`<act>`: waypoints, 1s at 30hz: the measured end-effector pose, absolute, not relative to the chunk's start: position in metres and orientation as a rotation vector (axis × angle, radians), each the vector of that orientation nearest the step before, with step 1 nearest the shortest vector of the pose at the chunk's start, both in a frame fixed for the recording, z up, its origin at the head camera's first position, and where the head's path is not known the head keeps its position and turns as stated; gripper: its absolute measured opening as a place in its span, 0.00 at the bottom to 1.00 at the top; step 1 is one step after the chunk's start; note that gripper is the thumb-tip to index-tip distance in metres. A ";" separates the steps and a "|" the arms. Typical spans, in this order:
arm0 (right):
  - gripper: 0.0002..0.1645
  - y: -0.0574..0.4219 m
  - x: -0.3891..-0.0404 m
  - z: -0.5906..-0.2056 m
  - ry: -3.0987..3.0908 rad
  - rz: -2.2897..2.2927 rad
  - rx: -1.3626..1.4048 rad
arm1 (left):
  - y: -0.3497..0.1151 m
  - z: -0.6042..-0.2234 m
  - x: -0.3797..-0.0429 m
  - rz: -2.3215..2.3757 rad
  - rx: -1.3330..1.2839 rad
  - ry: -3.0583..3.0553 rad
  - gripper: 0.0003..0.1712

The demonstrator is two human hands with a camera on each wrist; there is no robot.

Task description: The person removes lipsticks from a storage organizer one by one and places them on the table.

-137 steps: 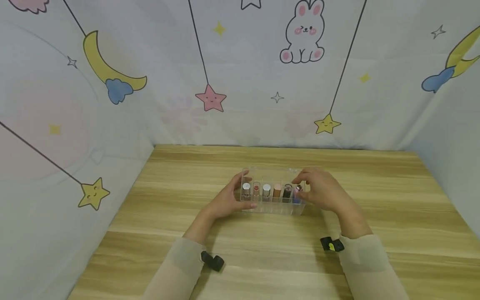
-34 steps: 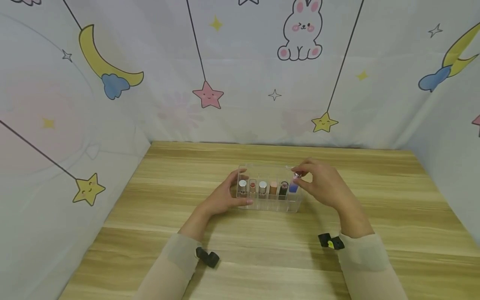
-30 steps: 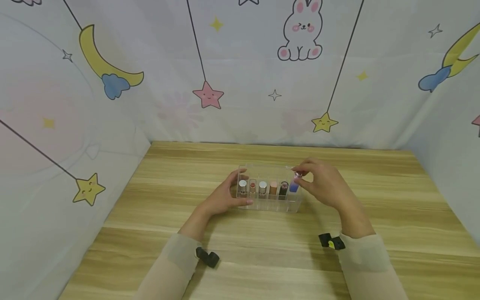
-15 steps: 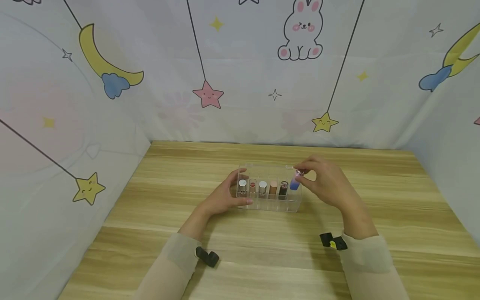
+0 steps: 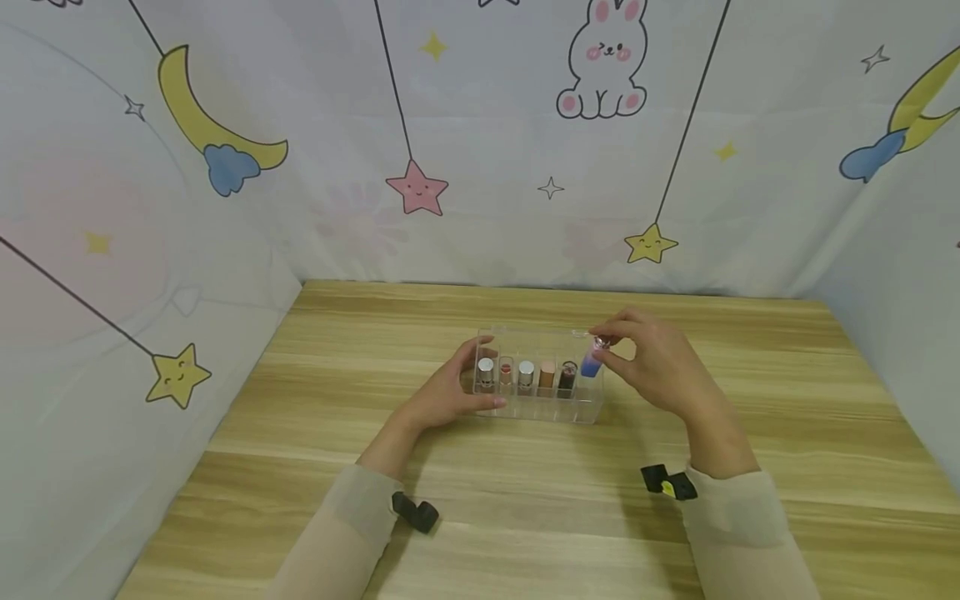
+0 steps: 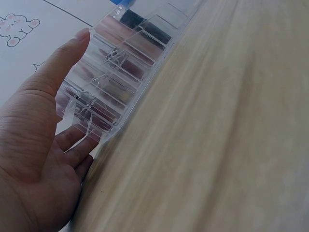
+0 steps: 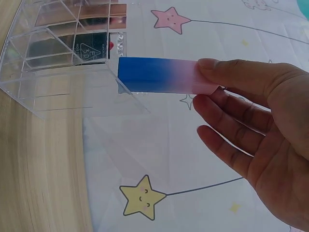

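A clear plastic lipstick organizer [image 5: 540, 410] stands on the wood-grain table. My left hand [image 5: 438, 398] grips its left end, thumb along the front and fingers round the side and back. With thumb and fingertips, my right hand [image 5: 663, 367] pinches the pink upper end of a blue-to-pink lipstick tube [image 7: 159, 75]. The tube is raised at the rightmost compartment, its blue end close by the divider's top edge in the right wrist view. Still upright in the other slots are a black lipstick [image 5: 567, 378], a copper one [image 5: 547, 376] and several with silver or clear caps.
The wooden table [image 5: 525, 517] runs back to a white cloth backdrop [image 5: 495, 242] printed with stars, a moon and a rabbit. More pale cloth hangs at both sides. A black strap device [image 5: 415, 512] sits at the left wrist, another [image 5: 668, 483] at the right.
My right hand has drawn the blue-to-pink lipstick up out of the rightmost compartment and slightly to the right. My left hand keeps its hold on the organizer.
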State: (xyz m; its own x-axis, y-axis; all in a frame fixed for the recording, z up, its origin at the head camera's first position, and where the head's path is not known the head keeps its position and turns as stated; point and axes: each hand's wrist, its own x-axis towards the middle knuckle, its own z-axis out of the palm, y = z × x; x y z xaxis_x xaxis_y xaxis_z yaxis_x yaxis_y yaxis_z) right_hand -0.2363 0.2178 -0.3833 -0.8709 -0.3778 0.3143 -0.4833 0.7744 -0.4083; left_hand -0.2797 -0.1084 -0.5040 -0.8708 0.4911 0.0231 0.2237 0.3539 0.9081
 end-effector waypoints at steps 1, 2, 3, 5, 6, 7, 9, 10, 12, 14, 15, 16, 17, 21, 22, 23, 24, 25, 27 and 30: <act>0.16 0.218 -0.236 -0.383 -2.752 0.720 0.675 | -0.108 -0.504 -0.280 1.525 0.637 2.365 0.58; 0.16 0.218 -0.236 -0.382 -2.751 0.719 0.672 | -0.108 -0.504 -0.281 1.525 0.637 2.364 0.58; 0.16 0.219 -0.236 -0.382 -2.749 0.719 0.671 | -0.108 -0.504 -0.281 1.524 0.636 2.363 0.58; 0.15 0.219 -0.235 -0.381 -2.745 0.717 0.668 | -0.108 -0.504 -0.282 1.524 0.638 2.362 0.58; 0.15 0.220 -0.235 -0.380 -2.743 0.717 0.667 | -0.108 -0.504 -0.282 1.526 0.638 2.361 0.58; 0.15 0.220 -0.235 -0.380 -2.740 0.717 0.667 | -0.107 -0.504 -0.282 1.527 0.637 2.360 0.58; 0.15 0.221 -0.235 -0.380 -2.730 0.721 0.671 | -0.107 -0.504 -0.282 1.531 0.636 2.357 0.58; 0.15 0.221 -0.235 -0.380 -2.723 0.726 0.674 | -0.107 -0.504 -0.282 1.532 0.635 2.356 0.58; 0.15 0.222 -0.235 -0.380 -2.706 0.734 0.684 | -0.107 -0.504 -0.282 1.528 0.631 2.357 0.59; 0.15 0.223 -0.234 -0.380 -2.683 0.740 0.693 | -0.108 -0.505 -0.281 1.522 0.632 2.359 0.59; 0.15 0.223 -0.234 -0.380 -2.673 0.741 0.695 | -0.108 -0.505 -0.281 1.519 0.633 2.361 0.60; 0.15 0.224 -0.234 -0.381 -2.661 0.743 0.697 | -0.108 -0.506 -0.281 1.519 0.635 2.362 0.60; 0.15 0.224 -0.234 -0.381 -2.650 0.744 0.698 | -0.108 -0.506 -0.281 1.519 0.636 2.364 0.60; 0.15 0.225 -0.235 -0.382 -2.601 0.751 0.700 | -0.108 -0.505 -0.280 1.527 0.646 2.365 0.61; 0.15 0.225 -0.235 -0.382 -2.588 0.755 0.702 | -0.108 -0.505 -0.279 1.529 0.647 2.365 0.61; 0.15 0.225 -0.236 -0.382 -2.578 0.758 0.701 | -0.108 -0.504 -0.279 1.527 0.645 2.366 0.60; 0.15 0.225 -0.236 -0.382 -2.569 0.761 0.702 | -0.108 -0.504 -0.279 1.526 0.646 2.366 0.60; 0.15 0.225 -0.236 -0.382 -2.560 0.760 0.702 | -0.108 -0.504 -0.279 1.526 0.646 2.367 0.61; 0.15 0.226 -0.236 -0.382 -2.551 0.758 0.701 | -0.108 -0.505 -0.280 1.523 0.645 2.369 0.61; 0.15 0.227 -0.236 -0.381 -2.543 0.760 0.693 | -0.108 -0.505 -0.280 1.522 0.647 2.371 0.61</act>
